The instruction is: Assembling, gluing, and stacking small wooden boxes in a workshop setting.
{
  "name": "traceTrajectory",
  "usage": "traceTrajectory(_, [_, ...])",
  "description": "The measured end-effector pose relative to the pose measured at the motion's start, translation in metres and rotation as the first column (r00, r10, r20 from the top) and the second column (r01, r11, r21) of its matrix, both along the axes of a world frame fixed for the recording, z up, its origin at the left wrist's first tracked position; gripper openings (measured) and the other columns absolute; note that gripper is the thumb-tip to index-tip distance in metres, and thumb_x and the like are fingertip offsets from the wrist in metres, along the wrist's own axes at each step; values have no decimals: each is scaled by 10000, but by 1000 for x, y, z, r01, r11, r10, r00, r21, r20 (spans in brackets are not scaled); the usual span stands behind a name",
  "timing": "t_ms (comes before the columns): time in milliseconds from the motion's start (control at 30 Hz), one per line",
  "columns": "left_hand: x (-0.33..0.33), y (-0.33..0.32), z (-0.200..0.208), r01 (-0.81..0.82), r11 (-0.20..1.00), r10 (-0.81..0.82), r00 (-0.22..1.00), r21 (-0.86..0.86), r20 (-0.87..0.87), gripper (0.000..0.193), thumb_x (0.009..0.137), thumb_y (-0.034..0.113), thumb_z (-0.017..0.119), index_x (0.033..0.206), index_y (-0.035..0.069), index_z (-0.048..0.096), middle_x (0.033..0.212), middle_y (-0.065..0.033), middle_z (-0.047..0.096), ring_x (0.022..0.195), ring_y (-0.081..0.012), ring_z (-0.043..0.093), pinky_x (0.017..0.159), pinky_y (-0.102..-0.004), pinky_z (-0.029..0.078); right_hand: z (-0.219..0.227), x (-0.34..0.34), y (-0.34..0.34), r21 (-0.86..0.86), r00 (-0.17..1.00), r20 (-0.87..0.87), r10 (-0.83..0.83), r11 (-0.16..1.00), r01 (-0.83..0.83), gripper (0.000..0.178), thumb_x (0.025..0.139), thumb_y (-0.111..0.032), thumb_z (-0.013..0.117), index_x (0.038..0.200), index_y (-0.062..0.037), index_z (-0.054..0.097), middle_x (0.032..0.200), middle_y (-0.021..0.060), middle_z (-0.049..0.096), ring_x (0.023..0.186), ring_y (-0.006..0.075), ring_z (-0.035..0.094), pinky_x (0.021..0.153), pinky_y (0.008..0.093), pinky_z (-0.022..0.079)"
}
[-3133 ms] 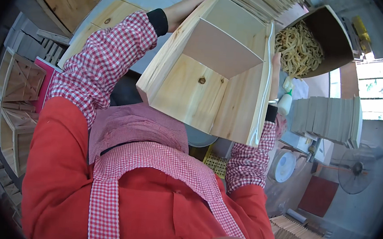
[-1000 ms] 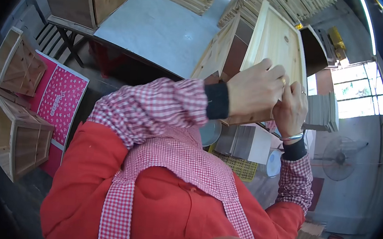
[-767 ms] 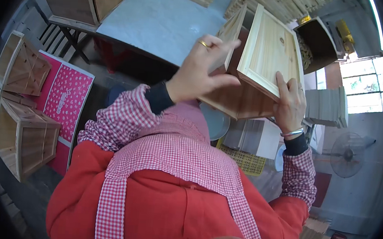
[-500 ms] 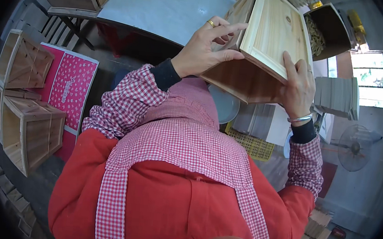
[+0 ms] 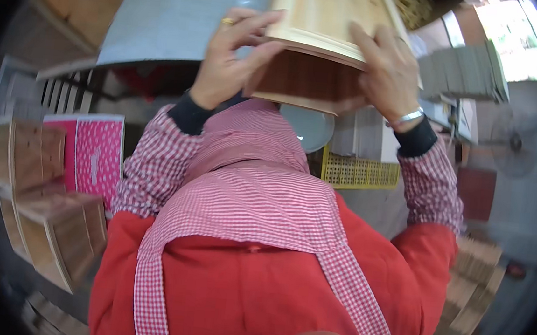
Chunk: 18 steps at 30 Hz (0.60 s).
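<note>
Up in front of me is a pale wooden box (image 5: 323,19), its near end hollow and shadowed inside. My left hand (image 5: 230,56) has fingers and thumb at the box's left near edge, closed on it. On the other side my right hand (image 5: 388,73) grips the right edge, its fingers lying over the top panel and the thumb hidden. The far part of the box runs out of the picture. Motion blurs the fingers slightly.
A pale-topped table (image 5: 160,18) stands ahead on the left. Several wooden boxes (image 5: 58,232) are stacked at the left beside a pink patterned carton (image 5: 97,156). To the right are a yellow plastic crate (image 5: 360,173), stacked boards (image 5: 462,73) and a fan (image 5: 516,141). Wood pieces (image 5: 472,281) lie behind right.
The box has turned to sit more level and shifted left, with both hands still on it. My left hand moved left and a little down; the whole view has swung too.
</note>
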<state>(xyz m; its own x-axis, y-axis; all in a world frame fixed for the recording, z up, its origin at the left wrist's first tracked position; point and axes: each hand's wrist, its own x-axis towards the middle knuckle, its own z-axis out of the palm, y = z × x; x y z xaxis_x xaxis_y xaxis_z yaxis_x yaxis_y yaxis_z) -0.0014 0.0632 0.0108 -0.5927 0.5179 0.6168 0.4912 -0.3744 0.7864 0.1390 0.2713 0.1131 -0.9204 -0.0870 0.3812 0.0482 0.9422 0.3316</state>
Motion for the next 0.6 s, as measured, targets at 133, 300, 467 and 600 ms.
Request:
traceTrajectory(133, [4, 2, 8, -13, 1000, 13, 1000, 1, -15, 378, 855, 34, 647, 1227, 50, 585, 1110, -48, 466, 965, -127, 525, 808, -247, 486, -7, -5, 4, -13, 988, -99, 120, 992, -122, 505, 600, 21, 613, 1093, -87, 586, 787, 71, 489, 780, 255, 544, 683, 347, 457])
traceTrajectory(300, [4, -2, 11, -69, 996, 65, 995, -52, -70, 367, 883, 33, 607, 1247, 33, 554, 1154, -57, 456, 1048, -141, 497, 856, -259, 463, -19, -4, 1, -100, 976, -190, 106, 987, -126, 480, 601, -4, 632, 1074, -67, 583, 801, 71, 501, 788, 252, 550, 690, 345, 458])
traceTrajectory(467, [4, -5, 15, -80, 992, 66, 988, -95, -143, 362, 891, 47, 595, 1249, 30, 548, 1169, -61, 457, 1087, -149, 474, 894, -274, 436, -22, 4, 0, -185, 973, -216, 85, 975, -127, 481, 628, -42, 674, 1101, -53, 588, 843, 87, 522, 821, 258, 548, 729, 357, 459])
traceTrajectory(600, [0, -11, 18, -111, 983, 82, 978, -146, -194, 363, 890, 53, 588, 1251, 34, 547, 1166, -66, 454, 1086, -161, 469, 922, -289, 412, -10, 33, 10, -334, 949, -279, 145, 912, -237, 464, 700, -111, 707, 1147, -45, 599, 1016, 125, 574, 941, 263, 568, 789, 345, 470])
